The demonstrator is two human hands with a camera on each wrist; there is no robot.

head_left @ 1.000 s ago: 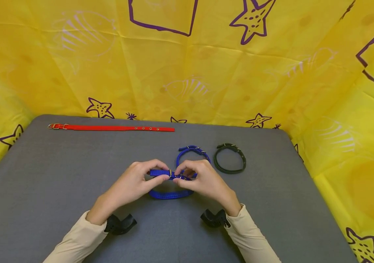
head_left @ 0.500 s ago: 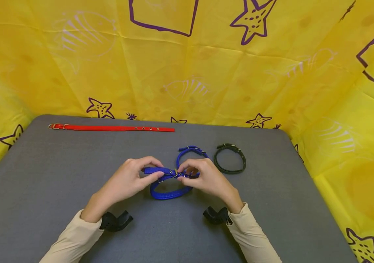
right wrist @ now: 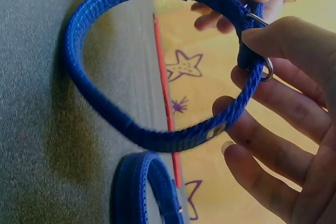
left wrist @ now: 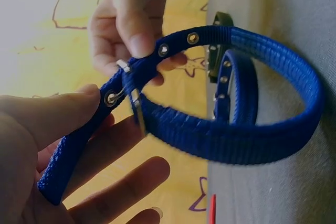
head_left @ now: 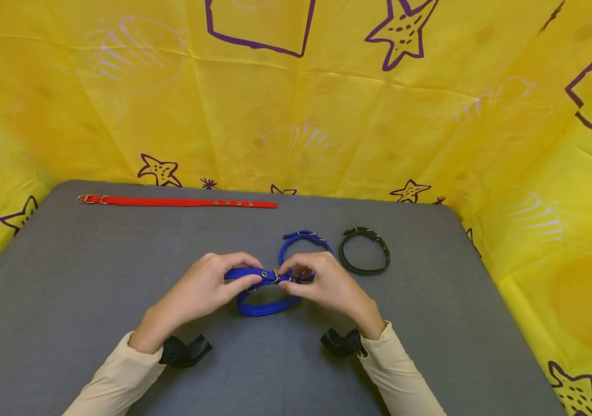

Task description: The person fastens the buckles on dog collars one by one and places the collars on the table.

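Note:
A blue dog collar [head_left: 261, 309], bent into a loop, is held between both hands above the table. My left hand [head_left: 199, 294] pinches the strap's loose end between thumb and fingers, left of the buckle. In the left wrist view the strap passes through the metal buckle [left wrist: 134, 95], and the prong lies at a metal-rimmed eyelet [left wrist: 110, 98] beside the left thumb. My right hand [head_left: 321, 283] pinches the collar at the buckle; the right wrist view shows its thumb [right wrist: 273, 38] on the strap there and the lower fingers behind the loop.
Behind the right hand lies a second blue collar [head_left: 303, 233], fastened in a loop and partly hidden. A dark green looped collar [head_left: 363, 270] is to its right. Along the back of the grey table [head_left: 93, 260] a red collar [head_left: 171, 202] lies straight. Yellow patterned cloth [head_left: 296, 98] surrounds the table.
The left hand has shifted slightly left with the strap end, and an eyelet now shows between it and the buckle. The right hand has barely moved. The other collars lie as before.

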